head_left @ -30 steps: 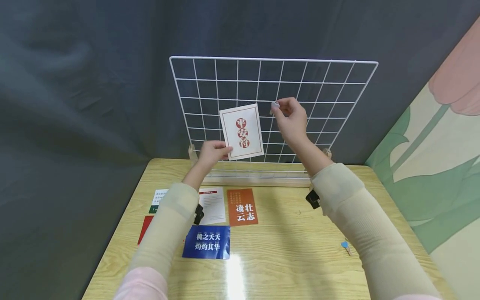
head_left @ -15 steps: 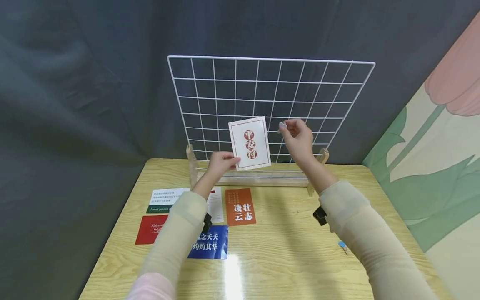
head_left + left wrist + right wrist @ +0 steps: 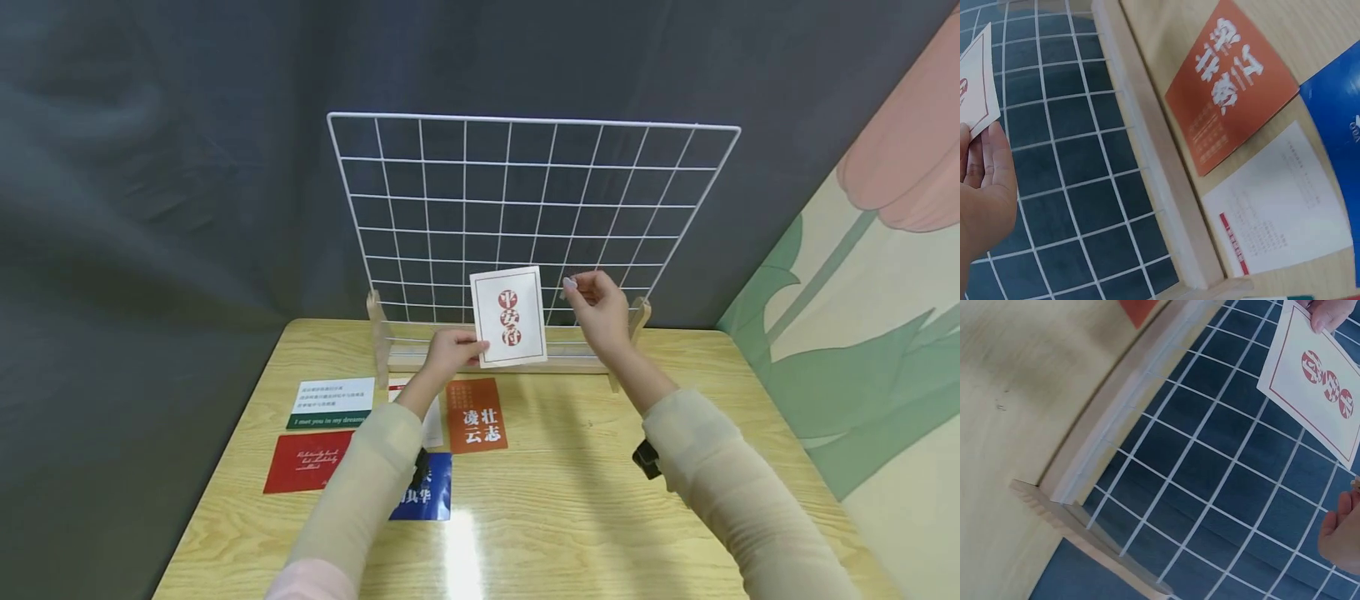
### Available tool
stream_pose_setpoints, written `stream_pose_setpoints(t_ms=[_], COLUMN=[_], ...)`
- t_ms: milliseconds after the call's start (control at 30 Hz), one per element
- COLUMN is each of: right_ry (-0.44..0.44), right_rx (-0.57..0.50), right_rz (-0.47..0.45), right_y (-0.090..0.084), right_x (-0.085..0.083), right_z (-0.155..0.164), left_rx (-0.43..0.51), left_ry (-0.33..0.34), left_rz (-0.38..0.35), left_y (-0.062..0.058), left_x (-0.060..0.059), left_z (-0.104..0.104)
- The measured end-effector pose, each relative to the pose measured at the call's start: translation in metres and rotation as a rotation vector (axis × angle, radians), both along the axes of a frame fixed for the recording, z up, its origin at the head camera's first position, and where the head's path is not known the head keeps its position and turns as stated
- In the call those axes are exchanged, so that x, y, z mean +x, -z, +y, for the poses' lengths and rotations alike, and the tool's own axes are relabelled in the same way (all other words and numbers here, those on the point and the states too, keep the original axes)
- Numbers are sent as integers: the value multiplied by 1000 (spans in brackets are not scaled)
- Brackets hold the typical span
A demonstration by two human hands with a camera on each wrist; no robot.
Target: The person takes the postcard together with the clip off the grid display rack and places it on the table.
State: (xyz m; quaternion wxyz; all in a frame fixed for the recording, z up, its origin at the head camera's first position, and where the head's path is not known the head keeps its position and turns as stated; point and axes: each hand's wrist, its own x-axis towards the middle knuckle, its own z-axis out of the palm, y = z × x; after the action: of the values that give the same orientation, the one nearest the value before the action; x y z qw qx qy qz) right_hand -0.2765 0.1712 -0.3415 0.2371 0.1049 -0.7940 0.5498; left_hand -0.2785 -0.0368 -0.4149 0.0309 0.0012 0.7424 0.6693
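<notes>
Left hand (image 3: 450, 350): pinches the lower left corner of the white card (image 3: 510, 317).
White card: held upright before the lower wires of the white grid panel (image 3: 525, 167).
Right hand (image 3: 600, 304): fingers curled together just right of the card; whether they pinch something cannot be told.
Table (image 3: 585, 517): bears orange card (image 3: 475, 414), red card (image 3: 307, 461).

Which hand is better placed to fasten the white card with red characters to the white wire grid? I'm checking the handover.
Probably the right hand: it hovers beside the white card's upper edge with fingers pinched, while the left hand grips the card's lower corner before the white wire grid.
</notes>
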Motion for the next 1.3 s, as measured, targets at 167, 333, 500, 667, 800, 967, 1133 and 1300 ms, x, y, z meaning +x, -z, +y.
stream_pose_setpoints(t_ms=[167, 333, 500, 667, 800, 967, 1133, 1300], right_ry=[-11, -3, 32, 40, 51, 58, 65, 65], right_rx=[-23, -42, -18, -31, -21, -22, 4, 26], right_rz=[-21, -45, -91, -99, -125, -172, -201, -225], right_y=[13, 28, 44, 59, 68, 81, 92, 101], right_x=[4, 9, 14, 20, 26, 32, 39, 46], right_z=[4, 10, 15, 22, 28, 37, 43, 47], left_rx=[-26, -64, -83, -52, -21, -75, -125, -106], left_ry=[20, 45, 45, 32, 21, 29, 54, 79], left_rz=[-19, -26, -17, -54, -79, -106, -96, -98], left_y=[9, 13, 24, 36, 46, 56, 66, 75], left_x=[4, 10, 11, 15, 20, 27, 34, 40], left_z=[4, 8, 13, 22, 27, 30, 33, 39])
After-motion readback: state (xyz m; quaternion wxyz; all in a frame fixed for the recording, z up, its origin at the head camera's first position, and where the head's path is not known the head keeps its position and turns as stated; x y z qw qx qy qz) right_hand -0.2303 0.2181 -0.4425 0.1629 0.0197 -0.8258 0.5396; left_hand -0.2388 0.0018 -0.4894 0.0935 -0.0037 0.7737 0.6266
